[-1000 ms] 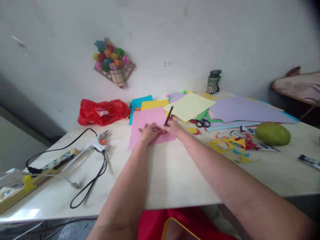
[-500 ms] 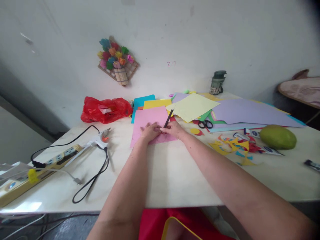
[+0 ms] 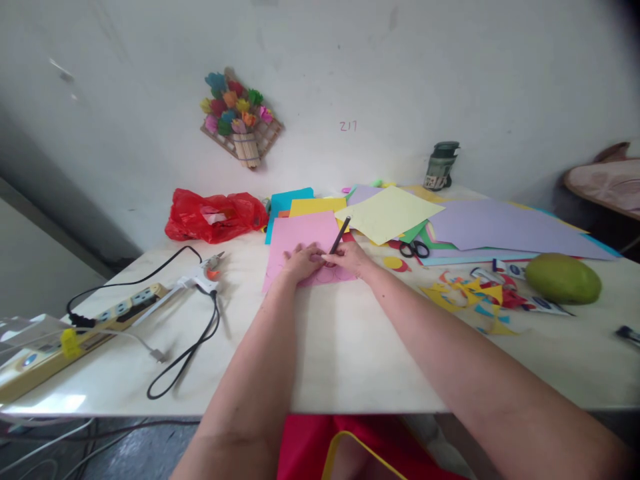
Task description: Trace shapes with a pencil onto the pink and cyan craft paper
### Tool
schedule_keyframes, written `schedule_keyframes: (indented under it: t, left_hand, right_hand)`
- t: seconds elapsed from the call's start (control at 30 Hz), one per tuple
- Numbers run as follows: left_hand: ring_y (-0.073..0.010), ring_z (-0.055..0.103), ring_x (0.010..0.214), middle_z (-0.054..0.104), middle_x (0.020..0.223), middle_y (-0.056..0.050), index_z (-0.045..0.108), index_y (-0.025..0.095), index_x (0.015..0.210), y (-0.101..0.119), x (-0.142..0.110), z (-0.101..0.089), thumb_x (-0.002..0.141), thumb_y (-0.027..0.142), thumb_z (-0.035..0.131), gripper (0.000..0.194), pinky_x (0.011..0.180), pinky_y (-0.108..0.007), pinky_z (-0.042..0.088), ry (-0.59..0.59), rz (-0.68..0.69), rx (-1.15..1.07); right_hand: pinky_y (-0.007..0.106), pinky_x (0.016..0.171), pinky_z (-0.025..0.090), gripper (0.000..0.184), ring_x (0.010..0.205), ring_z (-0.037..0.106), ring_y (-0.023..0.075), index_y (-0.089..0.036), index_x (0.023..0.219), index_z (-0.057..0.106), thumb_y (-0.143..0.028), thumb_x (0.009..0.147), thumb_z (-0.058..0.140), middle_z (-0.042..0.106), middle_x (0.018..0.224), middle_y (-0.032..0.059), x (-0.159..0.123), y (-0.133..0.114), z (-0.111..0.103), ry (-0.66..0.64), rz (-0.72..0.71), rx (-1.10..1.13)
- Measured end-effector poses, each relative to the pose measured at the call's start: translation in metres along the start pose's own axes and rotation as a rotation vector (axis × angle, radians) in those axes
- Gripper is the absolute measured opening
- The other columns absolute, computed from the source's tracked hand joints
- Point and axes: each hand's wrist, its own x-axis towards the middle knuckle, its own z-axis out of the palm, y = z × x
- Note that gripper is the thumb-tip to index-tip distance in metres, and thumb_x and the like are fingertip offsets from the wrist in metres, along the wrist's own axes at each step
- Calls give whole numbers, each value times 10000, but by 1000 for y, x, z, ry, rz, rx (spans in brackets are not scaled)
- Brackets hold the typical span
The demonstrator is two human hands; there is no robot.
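Note:
A sheet of pink paper point(image 3: 305, 230) lies on the table in front of me, with faint round outlines along its near edge. My left hand point(image 3: 303, 263) rests flat on it, fingers spread. My right hand point(image 3: 354, 260) grips a dark pencil point(image 3: 341, 235), tilted with its upper end away from me and its lower end down by the left fingertips. Between the two hands a small reddish patch shows on the paper, mostly covered by fingers. Black-handled scissors point(image 3: 414, 249) lie to the right of my right hand, near yellow and red paper circles point(image 3: 395, 264).
On the left are a glue gun point(image 3: 207, 272), a power strip point(image 3: 100, 333) with cables, and a red plastic bag point(image 3: 215, 217). Coloured sheets point(image 3: 500, 223) spread across the back right. Paper scraps point(image 3: 470, 293), tubes and a green fruit point(image 3: 563, 278) lie right; a bottle point(image 3: 441, 167) stands behind.
The scene has shifted a little to the right in view, as my head has turned slightly. Both hands, the pencil and the pink paper keep nearly the same places relative to one another.

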Motion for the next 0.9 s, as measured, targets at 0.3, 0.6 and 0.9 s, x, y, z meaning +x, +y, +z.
schedule_keyframes:
  t: [0.3, 0.6, 0.9]
  left_hand:
    - [-261, 174, 1291, 319, 1371, 102, 519, 388, 1077, 2, -1, -2, 776, 395, 421, 316, 989, -579, 71, -5, -4, -3]
    - [-266, 161, 1294, 306, 1377, 106, 516, 386, 1077, 4, -3, -3, 773, 419, 431, 317, 988, -580, 72, -18, -11, -12]
    - [-274, 166, 1292, 303, 1379, 100, 513, 383, 1083, 3, -3, -3, 776, 432, 427, 323, 988, -585, 80, -14, -5, -10]
  right_hand:
    - [277, 631, 510, 228, 653, 645, 167, -173, 771, 665, -360, 642, 646, 672, 641, 41, 0, 1, 0, -1, -7, 7]
    - [252, 600, 477, 241, 677, 617, 167, -161, 720, 682, -377, 615, 657, 667, 684, 43, 0, -4, -2, 59, -29, -152]
    - [245, 593, 464, 231, 643, 600, 154, -147, 717, 684, -356, 625, 650, 665, 675, 51, 0, -5, -3, 54, -27, -176]
